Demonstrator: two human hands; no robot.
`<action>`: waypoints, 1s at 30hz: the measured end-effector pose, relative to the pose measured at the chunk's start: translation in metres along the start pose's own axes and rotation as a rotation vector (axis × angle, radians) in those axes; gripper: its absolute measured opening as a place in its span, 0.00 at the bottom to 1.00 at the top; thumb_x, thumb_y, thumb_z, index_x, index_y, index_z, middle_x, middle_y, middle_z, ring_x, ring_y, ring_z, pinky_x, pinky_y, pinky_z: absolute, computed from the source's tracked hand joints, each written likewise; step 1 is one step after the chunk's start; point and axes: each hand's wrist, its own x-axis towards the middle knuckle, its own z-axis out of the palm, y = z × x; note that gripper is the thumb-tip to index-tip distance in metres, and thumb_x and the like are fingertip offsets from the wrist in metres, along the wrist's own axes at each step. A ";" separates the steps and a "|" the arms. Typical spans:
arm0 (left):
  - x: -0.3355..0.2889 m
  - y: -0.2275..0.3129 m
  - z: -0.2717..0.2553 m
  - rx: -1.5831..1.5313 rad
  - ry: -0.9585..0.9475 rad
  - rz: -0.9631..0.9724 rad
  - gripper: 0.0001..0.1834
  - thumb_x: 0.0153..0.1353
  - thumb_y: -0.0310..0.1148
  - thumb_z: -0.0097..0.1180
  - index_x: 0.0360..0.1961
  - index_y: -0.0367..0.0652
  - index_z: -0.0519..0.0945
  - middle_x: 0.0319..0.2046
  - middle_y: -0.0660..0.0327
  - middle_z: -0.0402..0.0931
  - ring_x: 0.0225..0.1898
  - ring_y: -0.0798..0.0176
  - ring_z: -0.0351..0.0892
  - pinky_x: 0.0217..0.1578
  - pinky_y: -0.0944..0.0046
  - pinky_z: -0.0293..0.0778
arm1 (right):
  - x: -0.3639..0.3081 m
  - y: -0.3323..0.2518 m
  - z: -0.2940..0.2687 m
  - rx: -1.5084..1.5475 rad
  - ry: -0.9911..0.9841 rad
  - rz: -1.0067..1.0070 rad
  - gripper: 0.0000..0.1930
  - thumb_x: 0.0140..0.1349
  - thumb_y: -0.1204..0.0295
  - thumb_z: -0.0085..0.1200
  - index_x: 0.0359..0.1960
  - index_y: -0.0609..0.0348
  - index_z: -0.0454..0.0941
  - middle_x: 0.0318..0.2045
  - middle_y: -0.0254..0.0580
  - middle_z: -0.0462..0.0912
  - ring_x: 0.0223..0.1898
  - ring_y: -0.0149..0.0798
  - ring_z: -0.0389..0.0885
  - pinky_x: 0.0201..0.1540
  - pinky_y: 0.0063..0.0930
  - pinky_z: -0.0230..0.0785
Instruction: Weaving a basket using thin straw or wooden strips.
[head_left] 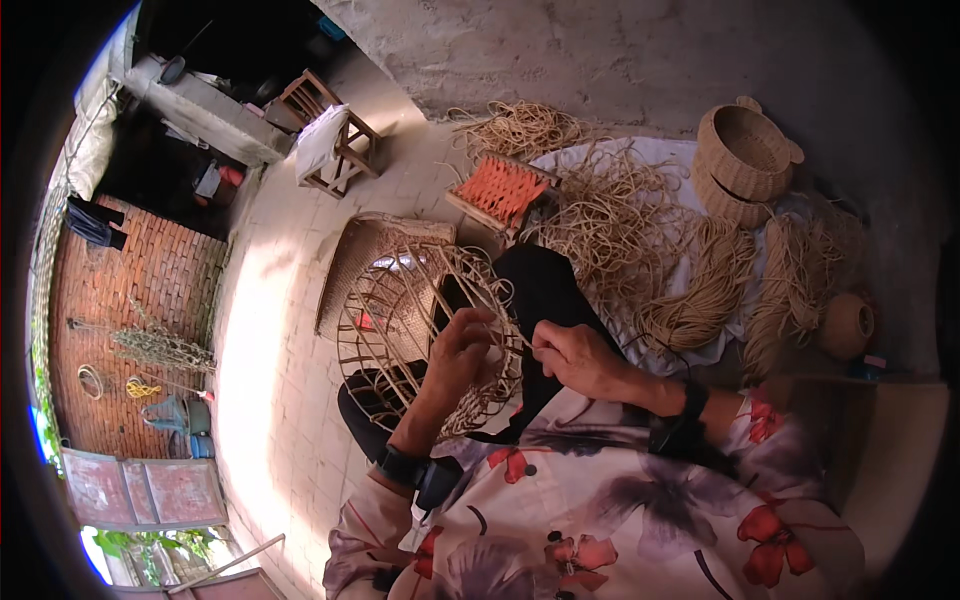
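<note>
Working at an open-ribbed, partly woven basket (468, 412), propped across dark-trousered knees, with slender canes crossing and bending all around it. Reaching over the basket's right side with the left hand (460, 355), bent at the fingers; cannot tell how firmly that grip closes, or on what. Pinching with the right hand (578, 362), a little apart from the left: a nearly closed grip, apparently on a thin strand (522, 340) leading toward the basket. Wearing a dark band on each wrist and a pale, flower-printed top (590, 500).

Behind the basket, on the floor (255, 360), a flat woven panel (345, 265). Beyond the knees, near the left edge of a white sheet (685, 152), a low stool (505, 192) with orange webbing. Across the sheet, a tangle of tan cord (620, 215); toward the near edge, a thick hank (700, 300). At the far right corner, stacked wicker baskets (712, 160). Past the right edge, a round vessel (848, 325). Along the floor's left edge, a brick wall (130, 320).
</note>
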 end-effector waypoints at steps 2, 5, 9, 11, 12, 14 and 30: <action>0.001 0.002 0.001 -0.111 -0.016 -0.092 0.17 0.58 0.19 0.48 0.50 0.42 0.72 0.36 0.57 0.79 0.27 0.69 0.79 0.26 0.69 0.74 | -0.001 0.000 -0.003 0.123 -0.076 0.161 0.05 0.64 0.72 0.51 0.37 0.58 0.71 0.25 0.54 0.80 0.32 0.58 0.82 0.32 0.48 0.73; 0.002 0.005 0.003 -0.068 -0.011 -0.096 0.15 0.57 0.20 0.50 0.47 0.42 0.73 0.33 0.58 0.80 0.27 0.70 0.79 0.26 0.70 0.73 | -0.001 -0.003 -0.004 0.113 -0.067 0.101 0.07 0.64 0.69 0.52 0.40 0.56 0.73 0.26 0.53 0.81 0.33 0.58 0.82 0.32 0.47 0.73; 0.008 0.000 0.005 0.125 0.029 -0.038 0.14 0.55 0.23 0.54 0.45 0.41 0.72 0.29 0.57 0.81 0.29 0.69 0.81 0.28 0.70 0.75 | 0.002 -0.008 -0.003 0.101 -0.074 0.114 0.11 0.63 0.66 0.52 0.46 0.51 0.76 0.24 0.50 0.81 0.30 0.54 0.83 0.32 0.44 0.72; 0.010 -0.005 0.006 0.186 0.045 -0.004 0.14 0.55 0.24 0.55 0.43 0.41 0.72 0.29 0.56 0.82 0.30 0.68 0.82 0.29 0.69 0.75 | 0.002 -0.009 -0.006 0.088 -0.148 0.173 0.13 0.63 0.65 0.52 0.48 0.50 0.78 0.22 0.48 0.80 0.27 0.51 0.83 0.31 0.42 0.72; 0.011 -0.007 0.005 0.196 0.049 -0.003 0.14 0.54 0.24 0.56 0.43 0.40 0.72 0.29 0.55 0.83 0.31 0.68 0.82 0.30 0.69 0.76 | 0.002 -0.010 -0.007 0.089 -0.169 0.165 0.13 0.63 0.65 0.52 0.48 0.49 0.79 0.21 0.47 0.80 0.25 0.49 0.82 0.30 0.40 0.72; 0.010 -0.011 0.005 0.173 0.059 -0.009 0.13 0.54 0.24 0.56 0.42 0.40 0.71 0.29 0.55 0.83 0.31 0.68 0.82 0.31 0.68 0.76 | 0.002 -0.012 -0.008 0.091 -0.225 0.184 0.13 0.62 0.65 0.52 0.48 0.48 0.80 0.19 0.45 0.79 0.22 0.44 0.81 0.29 0.37 0.71; -0.007 0.003 0.003 -0.234 -0.017 -0.040 0.19 0.51 0.20 0.49 0.47 0.42 0.71 0.30 0.62 0.80 0.27 0.73 0.75 0.25 0.75 0.68 | 0.003 -0.009 -0.003 0.062 -0.206 0.108 0.12 0.61 0.65 0.52 0.45 0.46 0.82 0.19 0.44 0.79 0.22 0.43 0.81 0.29 0.37 0.71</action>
